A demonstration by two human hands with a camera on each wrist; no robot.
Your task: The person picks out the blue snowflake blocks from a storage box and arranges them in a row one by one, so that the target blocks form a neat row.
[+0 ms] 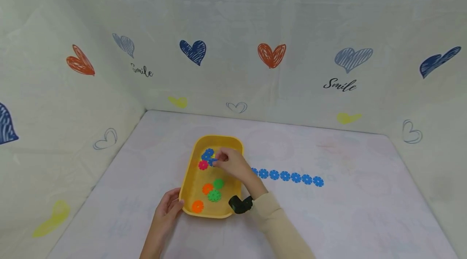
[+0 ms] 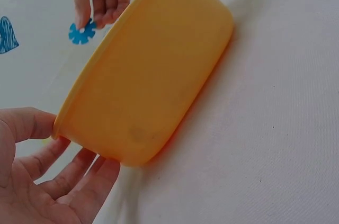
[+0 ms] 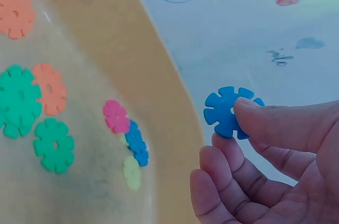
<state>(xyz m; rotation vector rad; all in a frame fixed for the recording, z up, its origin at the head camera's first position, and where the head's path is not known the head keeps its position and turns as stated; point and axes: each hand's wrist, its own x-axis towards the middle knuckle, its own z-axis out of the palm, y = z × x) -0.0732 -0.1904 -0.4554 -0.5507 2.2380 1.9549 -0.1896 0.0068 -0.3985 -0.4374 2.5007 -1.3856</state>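
My left hand [image 1: 166,210] grips the near left corner of a yellow plastic tray [image 1: 193,180], thumb at the rim and fingers against the outer wall. Over the far part of that tray, my right hand [image 1: 233,165] pinches a blue notched snowflake disc [image 3: 225,110] between thumb and forefinger, raised above the rim in the left wrist view. Inside lie a pink disc [image 1: 203,165] beside several blue discs [image 3: 136,142], with pale yellow ones [image 3: 132,172] partly tucked among them. Green discs [image 1: 214,195] and orange discs [image 1: 198,206] lie nearer to me.
Right of the tray, several blue discs [image 1: 285,176] form a straight row on the white table [image 1: 346,218]; my right forearm hides its left end. A black strapped device [image 1: 240,204] sits at my right wrist. Heart-printed white sheeting [image 1: 233,16] encloses the table's back and sides.
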